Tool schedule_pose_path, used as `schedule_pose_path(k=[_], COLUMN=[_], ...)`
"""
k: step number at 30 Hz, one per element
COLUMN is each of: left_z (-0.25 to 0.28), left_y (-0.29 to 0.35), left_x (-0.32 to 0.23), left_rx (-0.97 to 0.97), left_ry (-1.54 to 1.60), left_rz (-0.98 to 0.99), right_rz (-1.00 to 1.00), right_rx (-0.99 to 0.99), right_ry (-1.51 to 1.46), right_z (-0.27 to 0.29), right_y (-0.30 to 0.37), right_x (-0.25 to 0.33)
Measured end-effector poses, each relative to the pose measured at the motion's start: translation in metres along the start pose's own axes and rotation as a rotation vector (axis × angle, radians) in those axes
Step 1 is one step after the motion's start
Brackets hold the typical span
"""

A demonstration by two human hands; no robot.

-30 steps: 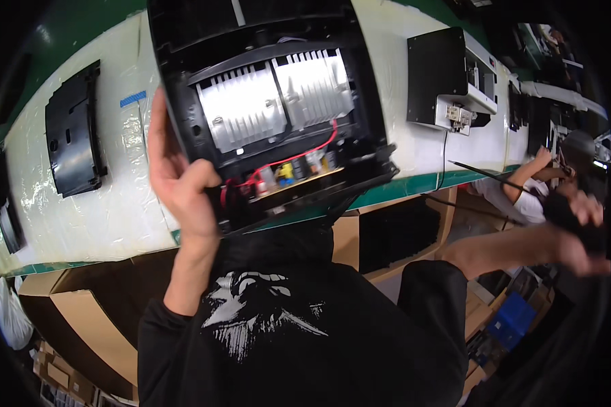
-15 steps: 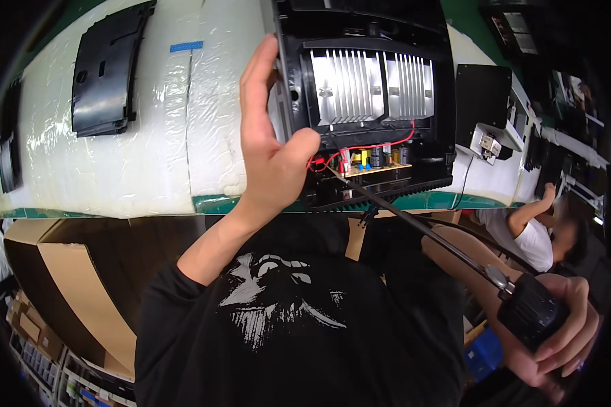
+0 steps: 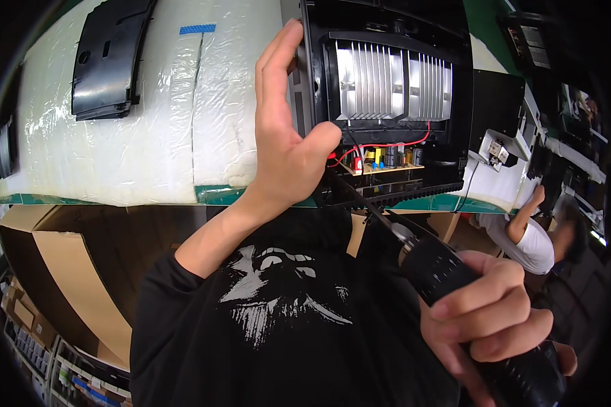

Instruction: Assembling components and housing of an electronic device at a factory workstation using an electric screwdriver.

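My right hand (image 3: 492, 312) wraps around a black electric screwdriver (image 3: 438, 268) with a long thin shaft. The shaft slants up and left into a black plastic housing (image 3: 380, 20), toward the near left end of a circuit board (image 3: 387, 168); its tip is hard to make out beside my left thumb. With fingers along the outer left wall and thumb over the edge, my left hand (image 3: 288, 142) grips the housing. Inside it sit two silver finned heat sinks (image 3: 372, 88). A red wire (image 3: 411, 144) runs from them to the board's left end.
The bench has a white, film-covered padded top (image 3: 163, 136). A curved black panel (image 3: 108, 64) lies at the left. Right of the housing is a black part with a metal bracket (image 3: 499, 152). Cardboard boxes (image 3: 64, 271) stand below; another person (image 3: 523, 237) sits at the right.
My right hand has brought the screwdriver up and left, closer to the housing, and its angle has steepened. The housing and my left hand appear slightly farther right in view.
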State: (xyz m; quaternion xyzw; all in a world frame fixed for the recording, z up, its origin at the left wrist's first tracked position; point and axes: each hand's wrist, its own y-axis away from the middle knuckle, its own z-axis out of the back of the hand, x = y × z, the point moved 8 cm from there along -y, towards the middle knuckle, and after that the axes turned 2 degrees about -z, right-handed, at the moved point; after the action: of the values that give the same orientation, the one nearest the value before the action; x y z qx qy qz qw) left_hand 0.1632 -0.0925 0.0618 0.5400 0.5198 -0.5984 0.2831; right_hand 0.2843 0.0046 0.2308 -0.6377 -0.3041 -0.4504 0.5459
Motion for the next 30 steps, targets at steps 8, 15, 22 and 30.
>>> schedule_pose_path(k=[8,15,22,30], left_z=[0.000,-0.002,-0.001,0.000], left_y=[0.000,-0.001,0.000,0.000], left_x=[0.000,0.001,0.000,0.000], left_rx=[-0.002,0.011,0.012,0.000], left_ry=[-0.001,0.015,0.005,0.004], left_rz=[-0.003,-0.024,-0.031,-0.042], right_rz=[-0.189,-0.193,-0.156,-0.228], right_rx=[0.147,0.159,0.159,0.166], right_ry=[0.095,0.046,0.023,0.055], right_z=[-0.007,-0.010,-0.010,-0.010], right_y=[-0.002,0.000,0.000,-0.001], right_x=[-0.016,-0.019,-0.017,-0.019])
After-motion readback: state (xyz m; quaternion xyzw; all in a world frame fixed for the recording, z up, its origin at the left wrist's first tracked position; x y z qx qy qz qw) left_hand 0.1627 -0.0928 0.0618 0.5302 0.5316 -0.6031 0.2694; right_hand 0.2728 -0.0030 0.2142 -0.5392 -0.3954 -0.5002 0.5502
